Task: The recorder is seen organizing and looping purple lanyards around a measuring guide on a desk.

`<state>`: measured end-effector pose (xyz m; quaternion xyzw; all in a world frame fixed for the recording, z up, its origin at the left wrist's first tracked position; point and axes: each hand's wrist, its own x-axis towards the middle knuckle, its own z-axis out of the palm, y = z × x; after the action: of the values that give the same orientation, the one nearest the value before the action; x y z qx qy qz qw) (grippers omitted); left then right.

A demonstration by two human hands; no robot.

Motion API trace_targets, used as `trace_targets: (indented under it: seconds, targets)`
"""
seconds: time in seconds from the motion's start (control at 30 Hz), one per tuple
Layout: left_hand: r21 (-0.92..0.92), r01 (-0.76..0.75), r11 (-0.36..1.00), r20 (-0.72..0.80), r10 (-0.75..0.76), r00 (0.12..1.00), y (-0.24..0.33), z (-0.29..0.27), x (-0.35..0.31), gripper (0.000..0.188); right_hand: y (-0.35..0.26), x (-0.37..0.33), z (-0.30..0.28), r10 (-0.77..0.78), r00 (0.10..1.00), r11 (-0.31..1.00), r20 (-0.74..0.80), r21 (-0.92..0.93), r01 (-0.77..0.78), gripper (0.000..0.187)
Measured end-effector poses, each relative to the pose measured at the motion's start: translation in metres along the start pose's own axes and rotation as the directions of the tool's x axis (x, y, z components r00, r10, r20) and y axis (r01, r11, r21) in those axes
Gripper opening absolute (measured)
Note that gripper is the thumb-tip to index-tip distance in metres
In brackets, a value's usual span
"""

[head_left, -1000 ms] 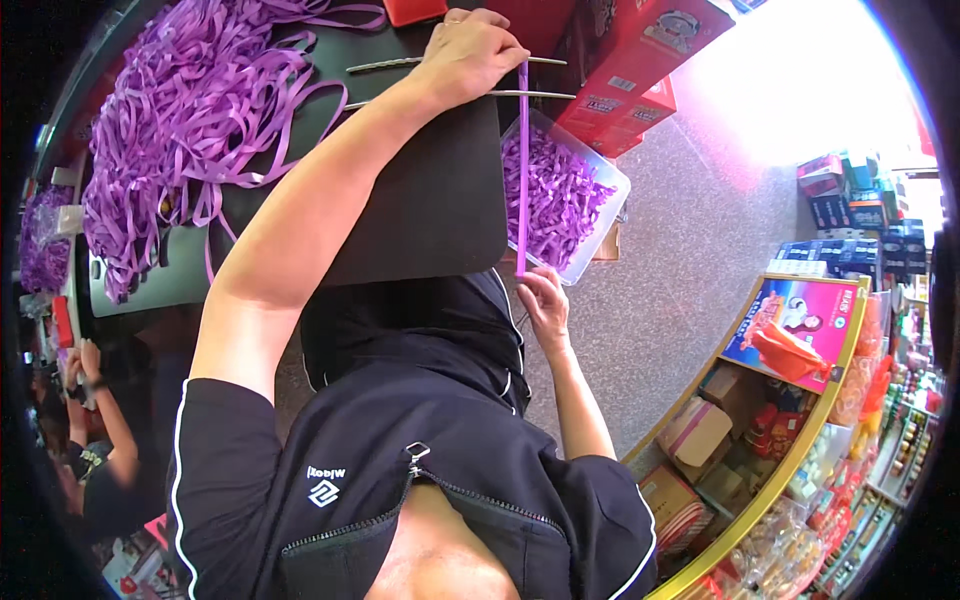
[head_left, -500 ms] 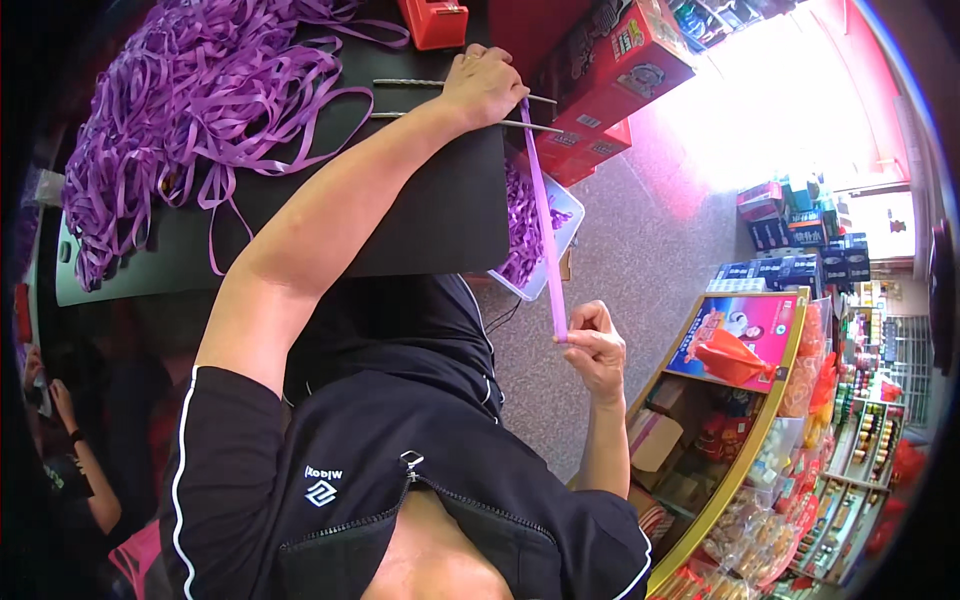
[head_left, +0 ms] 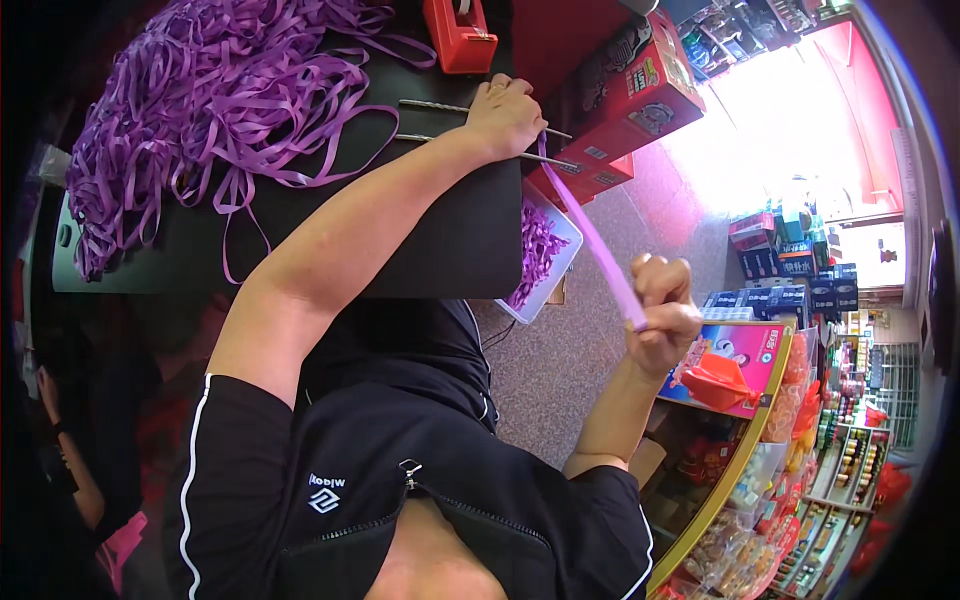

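A strip of purple ribbon stretches slantwise between my two hands, past the table's right edge. My right hand pinches its near end between thumb and fingertips, out over the floor. Its far end runs in under the curled fingers of my left hand, which is closed on it at the table edge. That hand rests over two thin metal rods, whose tips jut past the edge. Its palm side is hidden. A big tangled heap of purple ribbon covers the left part of the black table.
A red tape dispenser stands beyond my left hand. Below the table edge, a white tub holds purple ribbon pieces. Red cartons are stacked at the far right. A gold-edged display case with packaged goods stands close on my right.
My right hand has moved right and slightly away from me with the ribbon's end, so the strip slants more. My left hand stays at the rods. The whole view has shifted a little.
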<state>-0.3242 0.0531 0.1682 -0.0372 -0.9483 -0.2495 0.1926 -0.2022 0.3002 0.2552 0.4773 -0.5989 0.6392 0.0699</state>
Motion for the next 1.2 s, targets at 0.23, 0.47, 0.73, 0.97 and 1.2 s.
trace_targets:
  seconds: [0.23, 0.47, 0.73, 0.97, 1.2]
  targets:
    - [-0.024, 0.001, 1.0, 0.013, -0.001, 1.0, 0.001, 0.0, 0.001, 0.025, -0.016, 0.018, -0.004, 0.042, 0.991, 0.992, 0.128, -0.121, -0.027, 0.022]
    - [-0.013, 0.009, 1.0, 0.017, -0.008, 1.0, 0.001, 0.002, 0.0, 0.025, -0.044, -0.008, 0.004, 0.462, 0.705, 0.836, 0.538, -0.53, -0.143, 0.017]
    - [-0.038, 0.045, 0.998, 0.056, -0.042, 0.998, -0.003, -0.001, 0.004, 0.027, -0.042, -0.051, -0.003, 0.603, 0.681, 0.747, 0.415, -0.594, -0.299, 0.023]
    - [0.017, 0.029, 0.999, 0.081, -0.03, 0.996, -0.008, 0.002, 0.008, 0.028, -0.042, -0.045, -0.007, 0.518, 0.734, 0.813, 0.44, -0.519, -0.263, 0.025]
    - [-0.009, 0.02, 1.0, 0.098, -0.019, 0.995, 0.001, -0.004, 0.002, 0.033, -0.05, -0.013, -0.019, 0.367, 0.82, 0.89, 0.439, -0.421, -0.173, 0.028]
